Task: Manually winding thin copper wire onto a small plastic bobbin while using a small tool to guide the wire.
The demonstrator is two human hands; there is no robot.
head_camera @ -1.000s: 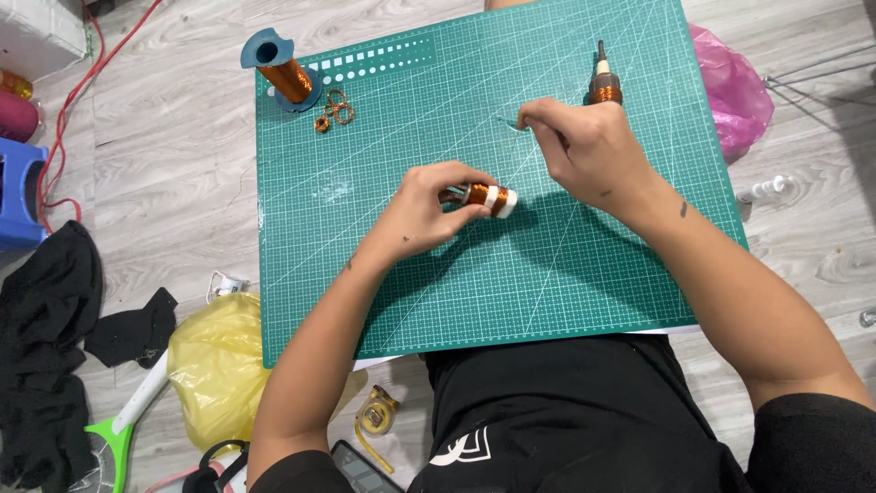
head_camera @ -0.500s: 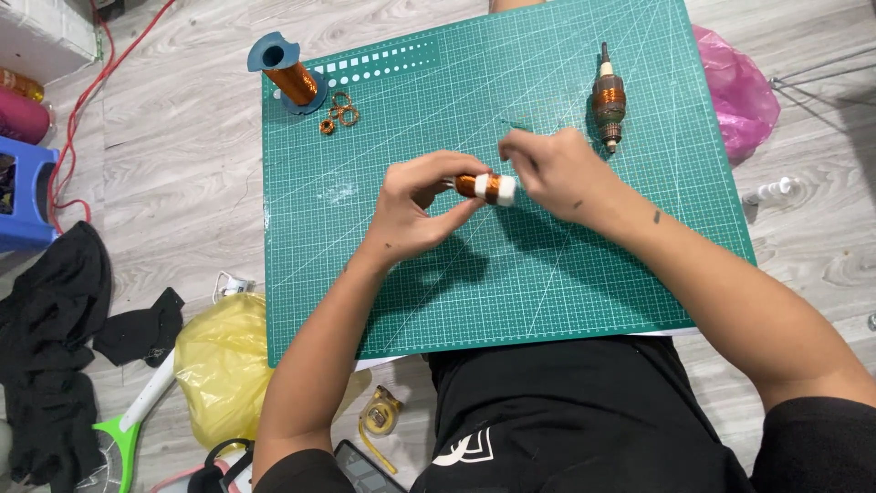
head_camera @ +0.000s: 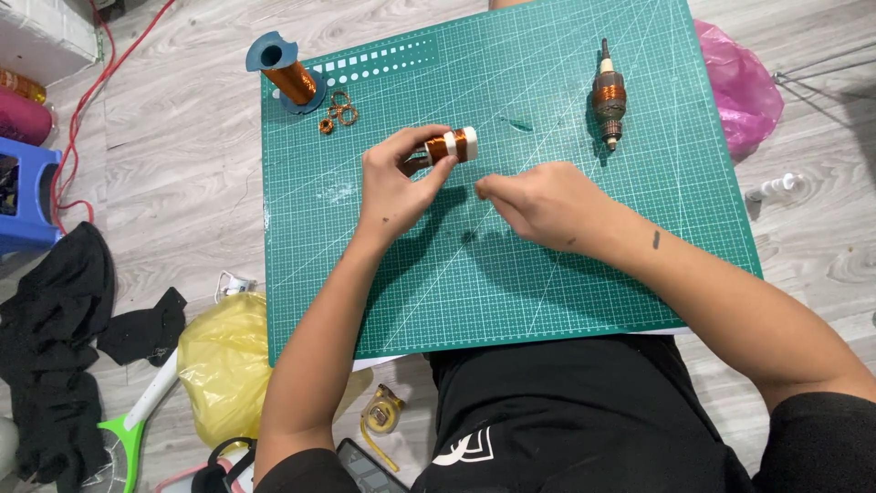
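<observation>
Left hand covers one end of the coil. Right hand fingertips pinched shut, whatever they pinch too small to tell. Stool and racket cut by frame edges. Mat top edge out of frame.

Pale grey wood-look floor underneath everything, evenly lit, soft shadows only. A big green cutting mat lies flat across it. Over on the left, a blue plastic stool, a red cable snaking past, black cloth heaped near the edge. A yellow plastic bag sits just beside the mat's corner, a pink bag at the far right
</observation>
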